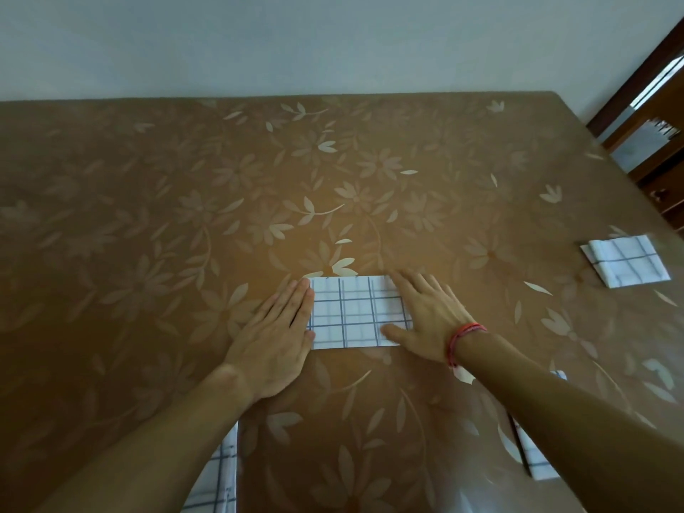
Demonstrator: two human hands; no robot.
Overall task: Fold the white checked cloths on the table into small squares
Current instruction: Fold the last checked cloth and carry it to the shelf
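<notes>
1. Checked cloth (pixel 355 312) in the near middle of the table (pixel 148 216), lying flat, folded to a wide rectangle. Left end hidden under the left hand (pixel 277 335), right end under the right hand (pixel 425 320).
2. Left hand flat, fingers straight and close together, fingertips pressing the cloth's left edge, palm on the table. Right hand flat as well, fingers spread, thumb out along the near edge. Red wristband (pixel 464 342) at that wrist.
3. Second cloth (pixel 218 472) at the bottom edge, mostly hidden by the left forearm and cut off by the picture; shape impossible to tell.
4. Third cloth (pixel 536 457) at the near right, crossed by the right forearm, only a strip and a corner showing.
5. Fourth cloth (pixel 625 264) far right on the table, well apart from both hands, folded to a small square, layers slightly offset.
6. Table glossy brown, patterned with pale flowers and leaves. Plain pale wall (pixel 296 38) behind. Dark wooden frame (pixel 647 87) at upper right, partly cut off, details hard to make out.
7. Middle cloth white, crossed by thin blue lines in a grid, edges straight, surface smooth.
</notes>
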